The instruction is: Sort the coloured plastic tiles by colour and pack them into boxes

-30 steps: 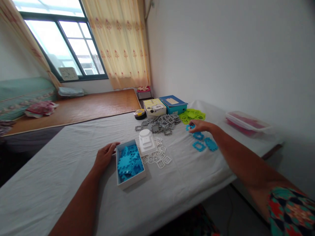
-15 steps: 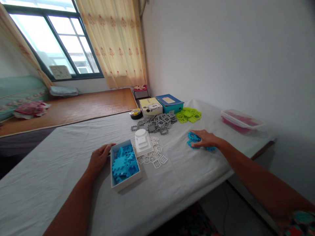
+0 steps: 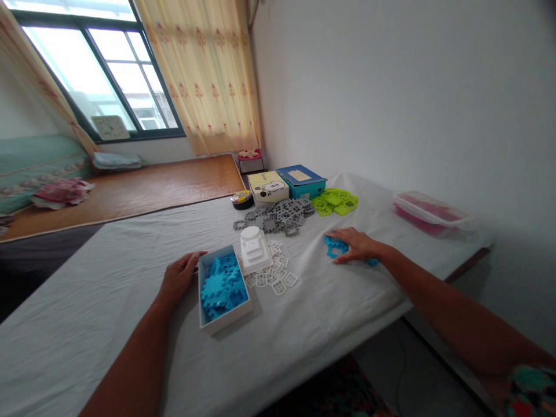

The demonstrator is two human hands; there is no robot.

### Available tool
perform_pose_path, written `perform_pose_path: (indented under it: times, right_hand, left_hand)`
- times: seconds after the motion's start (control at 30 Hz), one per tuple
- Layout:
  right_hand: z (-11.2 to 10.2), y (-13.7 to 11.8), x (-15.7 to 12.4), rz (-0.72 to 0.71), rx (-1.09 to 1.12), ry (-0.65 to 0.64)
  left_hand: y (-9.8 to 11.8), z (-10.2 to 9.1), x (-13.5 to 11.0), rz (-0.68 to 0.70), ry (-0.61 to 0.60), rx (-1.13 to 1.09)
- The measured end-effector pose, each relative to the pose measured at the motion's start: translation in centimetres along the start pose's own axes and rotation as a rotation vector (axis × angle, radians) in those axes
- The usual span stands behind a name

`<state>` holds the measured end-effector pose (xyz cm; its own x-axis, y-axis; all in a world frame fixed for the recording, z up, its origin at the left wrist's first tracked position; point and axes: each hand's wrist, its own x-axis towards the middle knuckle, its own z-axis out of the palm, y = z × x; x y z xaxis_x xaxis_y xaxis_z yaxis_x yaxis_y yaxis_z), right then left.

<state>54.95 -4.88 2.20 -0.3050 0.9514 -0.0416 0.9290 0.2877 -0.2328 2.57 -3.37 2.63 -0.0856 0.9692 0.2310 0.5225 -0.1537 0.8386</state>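
Observation:
At the upper left edge of a small white box (image 3: 226,322), my left hand (image 3: 181,273) has its fingers closed on the side wall. Inside the box lies a heap of blue toothed plastic building pieces (image 3: 221,285). On the cloth to the right, my right hand (image 3: 357,245) grips more blue building pieces (image 3: 333,245) from above, thumb on the near side and fingers on the far side. Part of those pieces is hidden under the palm; a bit of blue shows by the wrist.
Beyond the box are a white stepped plastic part (image 3: 254,249) and white grid pieces (image 3: 278,286). Farther back lie grey pieces (image 3: 278,217), green pieces (image 3: 334,201), a yellow box (image 3: 269,188), a blue box (image 3: 303,180) and a round tin (image 3: 242,200). A clear lidded container (image 3: 434,214) stands right.
My right hand has shifted slightly left across the cloth with the blue pieces, its thumb and fingers now wider apart. My left hand stays at the box.

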Motion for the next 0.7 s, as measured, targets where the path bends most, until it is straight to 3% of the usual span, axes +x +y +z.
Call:
perform_pose_path:
  times: [0.17,0.47,0.7]
  right_hand:
    - [-0.7,0.8,1.4,-0.127,-0.004,0.022]
    - [-2.0,1.2,2.0,-0.171,0.066,0.021]
    - [-0.7,0.6,1.9,-0.208,0.04,0.093]
  left_hand:
    - [-0.4,0.1,0.1,-0.002,0.003,-0.025]
    - [-0.2,-0.1,0.1,0.006,0.01,0.011]
    - [0.1,0.1,-0.2,-0.01,0.003,-0.004]
